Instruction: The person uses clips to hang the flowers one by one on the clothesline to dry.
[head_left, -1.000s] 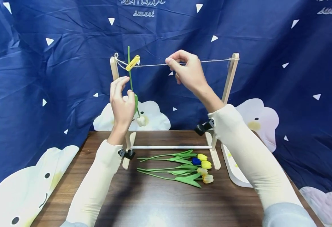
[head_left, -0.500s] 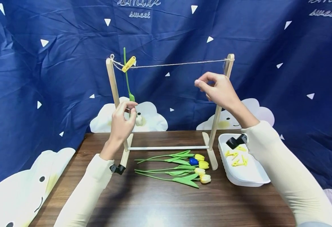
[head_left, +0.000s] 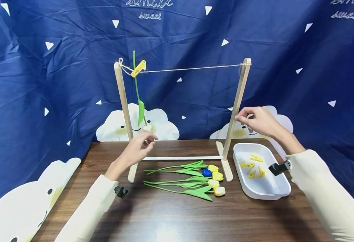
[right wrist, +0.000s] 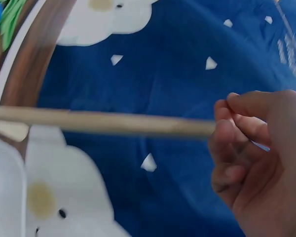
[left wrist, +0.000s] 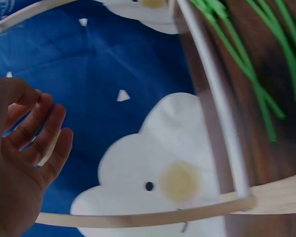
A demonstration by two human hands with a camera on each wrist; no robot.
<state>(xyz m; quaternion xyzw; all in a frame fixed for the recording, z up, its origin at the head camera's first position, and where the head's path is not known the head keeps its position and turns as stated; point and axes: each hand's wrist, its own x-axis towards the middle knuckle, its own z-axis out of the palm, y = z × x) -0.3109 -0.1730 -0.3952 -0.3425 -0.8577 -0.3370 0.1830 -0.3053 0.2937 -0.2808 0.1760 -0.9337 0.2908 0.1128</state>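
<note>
A white tulip (head_left: 147, 128) hangs head down at the left end of the string (head_left: 192, 69), its green stem held there by a yellow clothespin (head_left: 139, 68). Just below the bloom is my left hand (head_left: 135, 150), empty, with loosely bent fingers; the left wrist view shows the same hand (left wrist: 29, 148) against the blue cloth. My right hand (head_left: 260, 121), also empty and loosely curled, is by the right wooden post (head_left: 236, 104), above the white tray (head_left: 266, 195). In the right wrist view the hand (right wrist: 261, 153) appears at the post's edge; contact cannot be told.
Several tulips, yellow, pale and one blue (head_left: 207, 172), lie on the brown table (head_left: 164, 215) in front of the rack's white crossbar (head_left: 183, 158). Several yellow clothespins (head_left: 257, 173) lie in the tray at the right. Blue patterned cloth (head_left: 180, 40) stands behind.
My left hand has moved down from beside the hanging stem to below the bloom. My right hand has left the string and moved right and down toward the tray.
</note>
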